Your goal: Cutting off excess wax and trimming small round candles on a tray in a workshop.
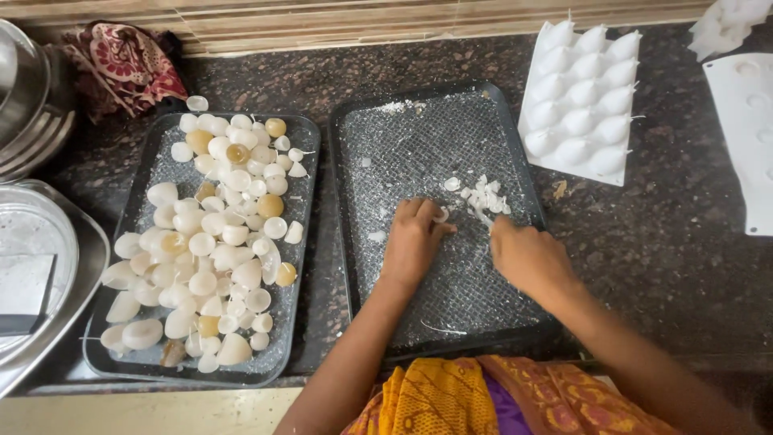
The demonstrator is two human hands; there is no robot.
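Both my hands rest over a dark textured tray (419, 137) on the counter. My left hand (412, 239) holds a small white dome-shaped piece (442, 214) at its fingertips. My right hand (525, 254) has its fingers curled down near a little heap of white scraps (481, 194) on the tray; what it holds is hidden. To the left, a second dark tray (299, 129) is filled with several white and some yellowish dome-shaped pieces (211, 242).
A white mould (581, 95) with pointed domes stands at the back right, beside a flat white mould (745, 137). Steel vessels (40, 234) and a patterned cloth (129, 60) lie at the left. The counter (668, 242) is dark speckled stone.
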